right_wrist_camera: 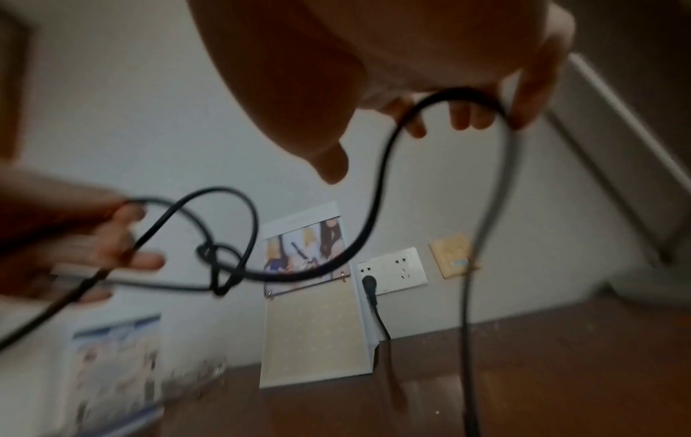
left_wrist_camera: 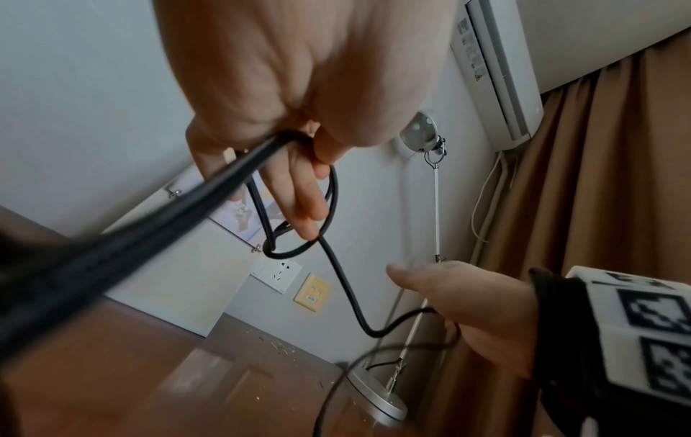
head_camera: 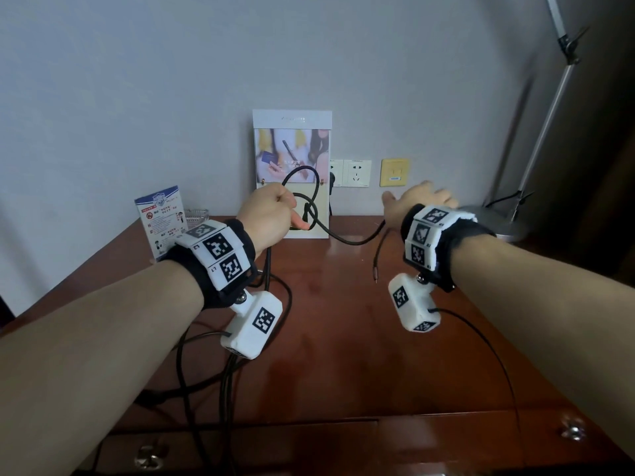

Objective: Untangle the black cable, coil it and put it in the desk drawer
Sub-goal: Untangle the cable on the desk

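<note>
Left hand: my fist grips the cable above the desk's back edge, knot beside it. Right hand: fingers hooked round the free end; I should feed it back through, not pull.

I see bare desk top between my forearms, upright display card and leaflet blocking the rear, lamp base obstructing rear right.

A picture stand, leaflet and lamp base line the wall.
</note>
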